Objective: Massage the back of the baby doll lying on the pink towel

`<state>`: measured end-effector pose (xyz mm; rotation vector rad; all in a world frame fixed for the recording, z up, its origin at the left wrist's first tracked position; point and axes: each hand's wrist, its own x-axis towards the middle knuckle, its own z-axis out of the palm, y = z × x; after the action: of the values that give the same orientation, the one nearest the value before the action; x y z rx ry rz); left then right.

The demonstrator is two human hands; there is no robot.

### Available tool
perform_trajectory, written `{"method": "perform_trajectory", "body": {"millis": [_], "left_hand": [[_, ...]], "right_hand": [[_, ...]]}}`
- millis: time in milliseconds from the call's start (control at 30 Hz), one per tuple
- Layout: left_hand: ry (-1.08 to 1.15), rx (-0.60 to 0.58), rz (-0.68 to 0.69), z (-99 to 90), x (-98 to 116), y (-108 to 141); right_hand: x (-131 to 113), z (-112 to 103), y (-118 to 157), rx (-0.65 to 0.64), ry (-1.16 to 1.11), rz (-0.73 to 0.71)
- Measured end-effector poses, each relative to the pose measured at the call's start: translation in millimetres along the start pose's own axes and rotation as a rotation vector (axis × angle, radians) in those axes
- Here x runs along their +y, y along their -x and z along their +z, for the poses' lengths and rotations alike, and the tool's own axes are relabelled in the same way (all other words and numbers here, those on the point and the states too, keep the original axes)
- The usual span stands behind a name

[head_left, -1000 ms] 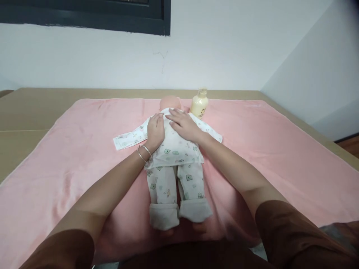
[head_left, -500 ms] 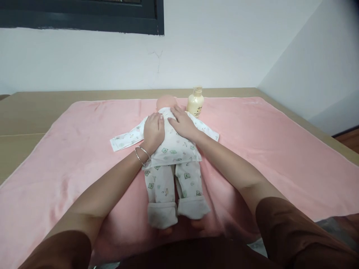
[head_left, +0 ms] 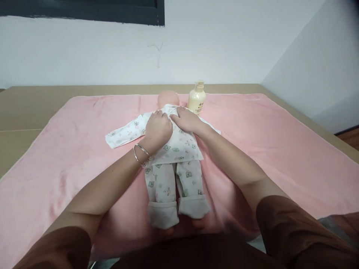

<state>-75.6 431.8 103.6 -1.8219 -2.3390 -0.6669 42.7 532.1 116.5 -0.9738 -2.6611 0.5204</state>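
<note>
A doll [head_left: 168, 99] lies on a pink blanket [head_left: 78, 157], its head toward the wall. It wears a white printed top [head_left: 179, 149] and white printed trousers [head_left: 189, 179] with turned-up cuffs. My left hand [head_left: 159, 129], below two silver bangles [head_left: 141, 155], is on the chest of the top with its fingers curled in; whether it pinches cloth is hidden. Beside it my right hand [head_left: 186, 118] lies on the other side of the chest, its thumb apart from the fingers. The doll's left-side sleeve [head_left: 123, 133] is spread outward.
A pale yellow pump bottle [head_left: 196, 99] stands just right of the doll's head. Behind the blanket run the wooden table's edge [head_left: 112, 89] and a white wall [head_left: 224, 45]. A dark frame [head_left: 134, 13] is at the upper left.
My left hand has moved right toward the middle of the chest, and its fingers have curled. My right hand has shifted slightly right. The view has tilted down a little.
</note>
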Motion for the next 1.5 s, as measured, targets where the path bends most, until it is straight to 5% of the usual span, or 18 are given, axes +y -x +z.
{"method": "perform_trajectory", "body": {"millis": [167, 433, 700, 900, 1233, 1500], "left_hand": [[0.088, -0.106, -0.128, 0.1, -13, -15], [0.006, -0.092, -0.109, -6.0, 0, -1], [0.121, -0.089, -0.104, 9.0, -18, -19], [0.173, 0.019, -0.14, 21.1, -21, -16], [0.161, -0.031, -0.054, 2.8, -1, -5], [0.213, -0.091, -0.206, 5.2, -20, -21]], "right_hand": [[-21, -4, 21, -0.004, 0.14, -0.039], [0, 3, 0, 0.032, 0.02, -0.035], [-26, -6, 24, 0.005, 0.287, -0.018], [-6, 3, 3, 0.028, 0.086, -0.001], [10, 2, -7, -0.056, 0.068, -0.118], [-21, -6, 19, -0.049, 0.33, -0.152]]}}
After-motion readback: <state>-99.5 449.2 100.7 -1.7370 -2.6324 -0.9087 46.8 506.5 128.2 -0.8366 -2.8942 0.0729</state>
